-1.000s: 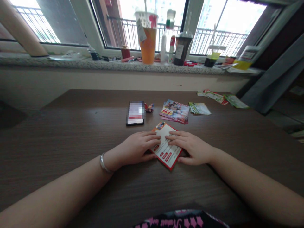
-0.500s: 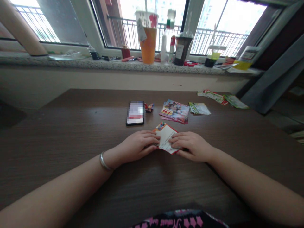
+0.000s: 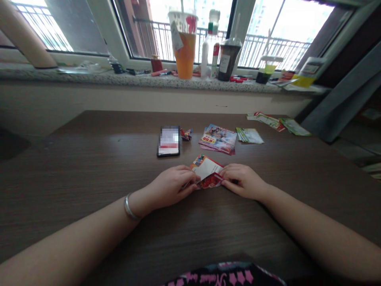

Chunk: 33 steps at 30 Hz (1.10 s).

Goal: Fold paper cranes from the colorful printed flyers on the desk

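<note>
A small printed paper sheet (image 3: pixel 206 169) lies on the brown table in front of me, white on its upper face with a colourful corner. Its near edge is folded up, showing a red printed underside. On the left of it, my left hand (image 3: pixel 178 182), with a silver bangle at the wrist, pinches the folded edge. The fingers of my right hand (image 3: pixel 242 180) are closed on the right end of the sheet. Beyond the sheet are a phone (image 3: pixel 169 141), a small crumpled colourful paper piece (image 3: pixel 186 135) and a stack of printed leaflets (image 3: pixel 218 139).
Farther right on the table (image 3: pixel 74 167) lie a fanned pile of green-white papers (image 3: pixel 250 136) and more paper strips (image 3: pixel 269 121). Along the windowsill (image 3: pixel 131 81) stand an orange drink cup (image 3: pixel 185 55), a dark drink cup (image 3: pixel 229 59) and bottles.
The sheet's near edge has been turned up and away from me, exposing its red underside. My fingers have gone from lying on the sheet to gripping the folded edge.
</note>
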Available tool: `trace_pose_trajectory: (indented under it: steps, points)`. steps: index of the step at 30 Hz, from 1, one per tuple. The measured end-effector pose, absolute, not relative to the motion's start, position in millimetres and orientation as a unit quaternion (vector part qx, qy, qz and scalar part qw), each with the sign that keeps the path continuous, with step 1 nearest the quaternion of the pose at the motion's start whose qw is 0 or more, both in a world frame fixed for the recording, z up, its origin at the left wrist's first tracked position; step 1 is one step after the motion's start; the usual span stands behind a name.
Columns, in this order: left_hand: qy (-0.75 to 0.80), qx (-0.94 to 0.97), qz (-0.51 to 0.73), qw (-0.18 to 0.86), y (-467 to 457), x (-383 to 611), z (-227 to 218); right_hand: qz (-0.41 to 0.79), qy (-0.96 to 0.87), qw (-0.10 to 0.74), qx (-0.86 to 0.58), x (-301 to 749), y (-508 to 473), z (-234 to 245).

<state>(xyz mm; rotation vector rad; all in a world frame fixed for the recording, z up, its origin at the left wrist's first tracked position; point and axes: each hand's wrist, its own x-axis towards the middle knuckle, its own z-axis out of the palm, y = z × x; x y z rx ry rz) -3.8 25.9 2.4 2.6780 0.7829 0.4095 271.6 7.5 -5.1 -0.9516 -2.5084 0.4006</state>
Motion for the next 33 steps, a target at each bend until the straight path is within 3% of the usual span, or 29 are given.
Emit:
trace_pose_trajectory:
  steps: [16, 24, 33]
  points:
    - [0.249, 0.958, 0.121, 0.073, 43, -16, -12, 0.237, -0.925, 0.163, -0.248, 285, 11, 9]
    - [0.214, 0.966, 0.130, 0.066, 41, -15, -8, 0.245, -0.898, 0.145, -0.336, 285, 3, 12]
    - [0.201, 0.968, 0.128, 0.085, 34, -9, -1, 0.283, -0.819, 0.193, -0.460, 274, 1, 1]
